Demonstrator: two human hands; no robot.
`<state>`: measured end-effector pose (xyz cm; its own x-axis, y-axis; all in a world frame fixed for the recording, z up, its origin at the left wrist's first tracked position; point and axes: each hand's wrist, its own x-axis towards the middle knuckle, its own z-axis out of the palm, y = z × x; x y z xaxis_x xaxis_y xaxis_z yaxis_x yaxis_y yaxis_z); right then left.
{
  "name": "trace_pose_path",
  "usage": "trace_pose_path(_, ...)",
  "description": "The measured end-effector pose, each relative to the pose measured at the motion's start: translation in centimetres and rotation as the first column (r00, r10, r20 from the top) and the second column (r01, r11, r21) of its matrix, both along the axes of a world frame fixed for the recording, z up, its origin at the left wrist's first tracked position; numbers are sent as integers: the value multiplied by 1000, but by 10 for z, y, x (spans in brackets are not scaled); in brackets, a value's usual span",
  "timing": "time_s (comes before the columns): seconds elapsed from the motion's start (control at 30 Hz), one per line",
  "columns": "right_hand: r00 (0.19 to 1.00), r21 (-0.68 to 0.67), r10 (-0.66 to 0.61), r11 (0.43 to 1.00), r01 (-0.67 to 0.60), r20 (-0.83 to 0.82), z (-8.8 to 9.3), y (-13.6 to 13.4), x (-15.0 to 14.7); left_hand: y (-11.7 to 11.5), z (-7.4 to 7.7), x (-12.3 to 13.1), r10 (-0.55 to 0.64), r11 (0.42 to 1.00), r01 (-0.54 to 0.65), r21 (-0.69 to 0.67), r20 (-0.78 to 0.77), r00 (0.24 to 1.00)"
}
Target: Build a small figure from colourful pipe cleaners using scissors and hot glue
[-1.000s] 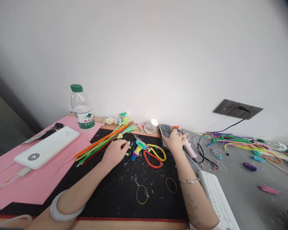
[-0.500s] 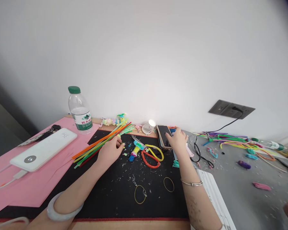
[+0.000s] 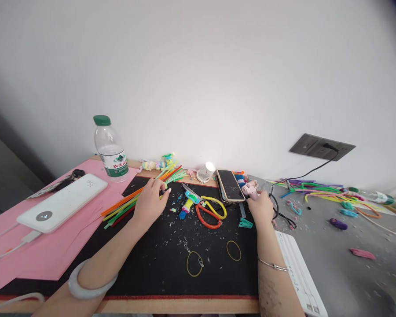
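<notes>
Apparently for control, the right hand had its grip round the glue gun, near the phone; whether the left hand, by the pipe cleaners, held anything was unclear.

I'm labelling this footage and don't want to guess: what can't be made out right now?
All in the head view:
- Pink glue gun: its handle is hidden by the right hand.
- Left hand: its own back hides the palm, so whether it grips anything is unclear.
- White device: its left side is covered by the right forearm.
- Far-right bottle: the label is too small and blurred to read.
</notes>
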<state>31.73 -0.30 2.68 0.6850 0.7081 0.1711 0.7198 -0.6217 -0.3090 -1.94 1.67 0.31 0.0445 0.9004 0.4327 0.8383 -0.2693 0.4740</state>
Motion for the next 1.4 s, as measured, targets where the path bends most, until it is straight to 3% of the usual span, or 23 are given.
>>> trace_pose_path(0.13, 999, 143, -32, 989, 34, -16, 4, -4, -3, -5, 6, 6, -116, 988, 108, 113, 58, 992)
trace_pose_path(0.2, 999, 215, -48, 975, 50, -16, 5, -7, -6, -9, 9, 10, -187, 981, 182, 71, 79, 979)
trace_pose_path(0.27, 999, 301, -33, 953, 32, -3, 5, -8, -9, -14, 9, 15, -268, 960, 275, -59, 105, 958)
trace_pose_path(0.43, 971, 491, 237, 847, -203, -8, 1, -6, -25, -23, 3, 28, -344, 871, 366, -328, 124, 931)
trace_pose_path(0.6, 872, 555, 488, 736, -387, -40, -1, -6, -47, -22, -7, 34, -344, 858, 399, -324, 215, 914)
trace_pose_path(0.7, 819, 626, 569, 665, -407, -72, 0, -8, -54, -18, -10, 33, -292, 868, 406, -286, 367, 883)
trace_pose_path(0.77, 792, 664, 594, 650, -369, -141, -1, -9, -55, -15, -8, 31, -223, 872, 410, -266, 531, 817)
trace_pose_path(0.87, 693, 704, 659, 638, -311, -291, -3, -8, -53, -12, 0, 29, -90, 824, 496, -275, 800, 593)
trace_pose_path(0.97, 512, 744, 762, 594, -307, -397, -6, -8, -53, -12, 8, 27, 30, 771, 579, -265, 923, 383)
trace_pose_path(1.07, 328, 746, 823, 562, -357, -463, -7, -9, -56, -13, 9, 27, 89, 719, 658, -223, 969, 232)
trace_pose_path(1.17, 228, 704, 818, 573, -420, -528, -7, -12, -63, -13, 4, 27, 108, 686, 702, -194, 980, 165)
trace_pose_path(1.4, 170, 619, 787, 581, -529, -593, -11, -16, -79, -11, 1, 26, 135, 666, 715, -215, 977, 168)
